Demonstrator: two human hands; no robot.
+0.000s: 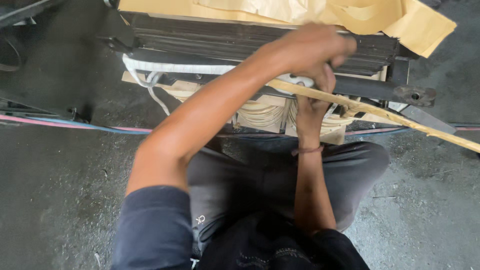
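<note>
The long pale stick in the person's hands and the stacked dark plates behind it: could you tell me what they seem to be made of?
The stick looks like raw wood, pale tan, with a rough, splintery, unpainted surface. The stacked plates look like thin metal sheets, dark and dull, their layered edges showing as fine parallel lines. The left hand is blurred above the stick; the right hand touches it from below.

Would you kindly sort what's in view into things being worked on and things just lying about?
In hand:
left hand
right hand
long pale wooden strip
dark laminated metal core
cream wound coils

Lying about:
yellow-brown paper sheets
pink and blue cables
</note>
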